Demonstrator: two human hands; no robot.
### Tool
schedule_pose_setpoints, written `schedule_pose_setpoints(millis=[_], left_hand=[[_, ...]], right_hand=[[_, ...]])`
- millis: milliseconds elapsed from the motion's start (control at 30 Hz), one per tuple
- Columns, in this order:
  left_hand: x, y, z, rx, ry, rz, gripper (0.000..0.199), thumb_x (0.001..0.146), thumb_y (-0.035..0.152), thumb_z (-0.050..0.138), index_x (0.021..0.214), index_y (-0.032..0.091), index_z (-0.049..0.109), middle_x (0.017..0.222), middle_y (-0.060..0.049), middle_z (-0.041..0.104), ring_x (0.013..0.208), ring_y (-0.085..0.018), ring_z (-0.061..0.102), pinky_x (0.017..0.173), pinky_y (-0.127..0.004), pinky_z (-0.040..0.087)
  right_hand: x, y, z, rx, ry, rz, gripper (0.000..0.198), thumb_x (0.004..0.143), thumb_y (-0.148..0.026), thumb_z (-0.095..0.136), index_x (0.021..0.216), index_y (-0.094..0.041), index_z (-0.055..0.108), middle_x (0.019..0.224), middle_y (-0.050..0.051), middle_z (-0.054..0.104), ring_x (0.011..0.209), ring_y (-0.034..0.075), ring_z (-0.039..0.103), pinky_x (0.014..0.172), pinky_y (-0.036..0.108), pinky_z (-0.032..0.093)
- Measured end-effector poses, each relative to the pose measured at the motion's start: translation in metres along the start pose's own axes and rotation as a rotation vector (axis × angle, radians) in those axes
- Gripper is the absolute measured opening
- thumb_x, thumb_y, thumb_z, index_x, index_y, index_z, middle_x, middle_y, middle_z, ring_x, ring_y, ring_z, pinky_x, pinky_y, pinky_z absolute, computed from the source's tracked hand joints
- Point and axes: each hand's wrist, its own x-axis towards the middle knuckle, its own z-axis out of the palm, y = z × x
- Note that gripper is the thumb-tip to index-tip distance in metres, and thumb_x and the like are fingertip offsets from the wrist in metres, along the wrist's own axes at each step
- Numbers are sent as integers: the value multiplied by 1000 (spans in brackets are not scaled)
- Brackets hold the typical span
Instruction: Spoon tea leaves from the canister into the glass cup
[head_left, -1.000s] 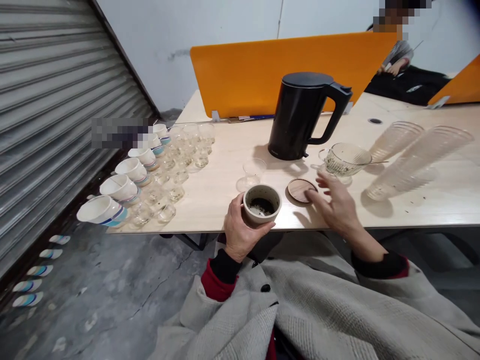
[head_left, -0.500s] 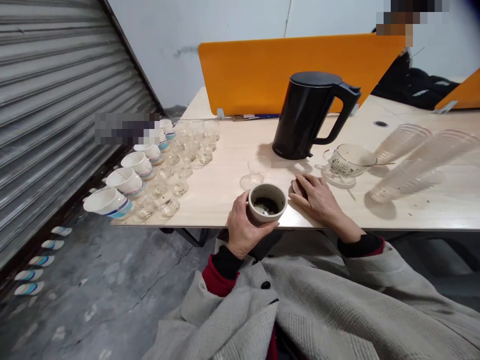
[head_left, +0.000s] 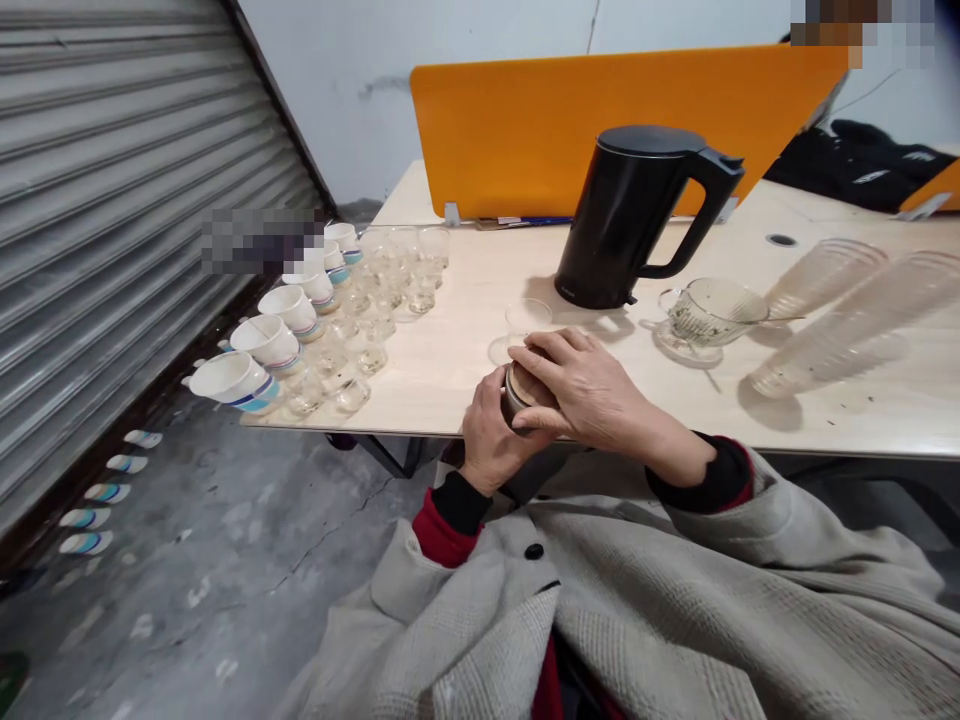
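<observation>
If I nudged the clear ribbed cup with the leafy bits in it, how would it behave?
The clear ribbed cup looks stiff and, if it's glass, would probably be fragile. The thin stick poking out past its rim might swing or catch if bumped. The leafy bits inside look loose, so they could shift about.

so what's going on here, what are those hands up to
A person in a grey coat is at a table. The left grip is around a small pot; the right grip has a round wooden lid at its mouth. Fingers hide whether it is fully seated. Beyond them, a black kettle stands upright, a clear cup is nearer, and white cups line the table's left side.
</observation>
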Motion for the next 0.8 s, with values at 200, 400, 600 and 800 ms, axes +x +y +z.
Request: schedule_pose_setpoints(millis=[200, 400, 600, 800], left_hand=[[0, -2, 1, 4, 4, 18, 95, 72, 62, 89, 147, 22, 46, 142, -17, 69, 124, -37, 73, 103, -53, 61], [0, 0, 6, 55, 40, 25, 95, 71, 63, 89, 146, 23, 48, 139, -17, 70, 123, -36, 73, 104, -52, 61], [1, -2, 8, 86, 97, 84, 88, 73, 54, 88, 144, 21, 48, 136, -16, 71, 127, -36, 72, 107, -52, 60], [1, -6, 4, 32, 16, 40, 101, 65, 60, 94, 148, 24, 47, 141, -15, 69, 126, -37, 72, 106, -51, 60]], right_hand=[[-1, -5, -4, -61, -83, -3, 94, 99, -85, 38, 152, -10, 59, 147, 24, 59, 123, 40, 53, 105, 56, 52], [-2, -13, 3, 8, -29, 130, 73, 102, -69, 56, 151, -16, 60, 151, 21, 60, 127, 40, 54, 98, 54, 59], [-3, -14, 14, 60, 13, 151, 61, 102, -57, 63, 150, -20, 61, 146, 17, 64, 124, 37, 57, 105, 56, 58], [-3, -15, 12, -9, -58, 131, 80, 95, -62, 72, 159, -18, 51, 157, 22, 55, 135, 43, 52, 95, 59, 63]])
